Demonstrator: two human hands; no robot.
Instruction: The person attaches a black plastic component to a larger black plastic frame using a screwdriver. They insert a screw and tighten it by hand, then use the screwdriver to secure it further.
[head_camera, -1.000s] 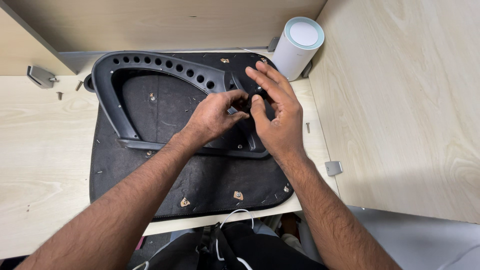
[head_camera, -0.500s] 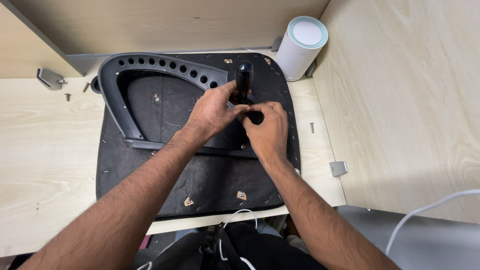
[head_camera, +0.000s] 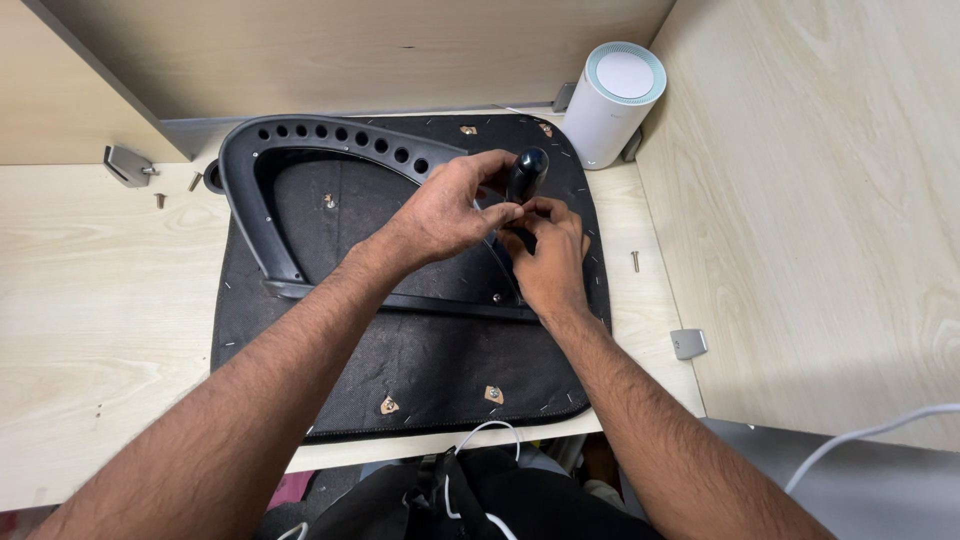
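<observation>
Together, both hands worked over the black seat panel (head_camera: 400, 370) lying underside up on the pale wooden desk (head_camera: 100, 320). The left hand (head_camera: 445, 210) had its fingers (head_camera: 500, 213) curled and pinched against the lower part of a black rounded handle (head_camera: 526, 172) standing upright. The right hand (head_camera: 548, 255) closed its fingers just beneath, touching the handle's base, beside the black perforated armrest frame (head_camera: 300, 150). A white cylinder (head_camera: 622, 100) stood near the panel's far corner.
</observation>
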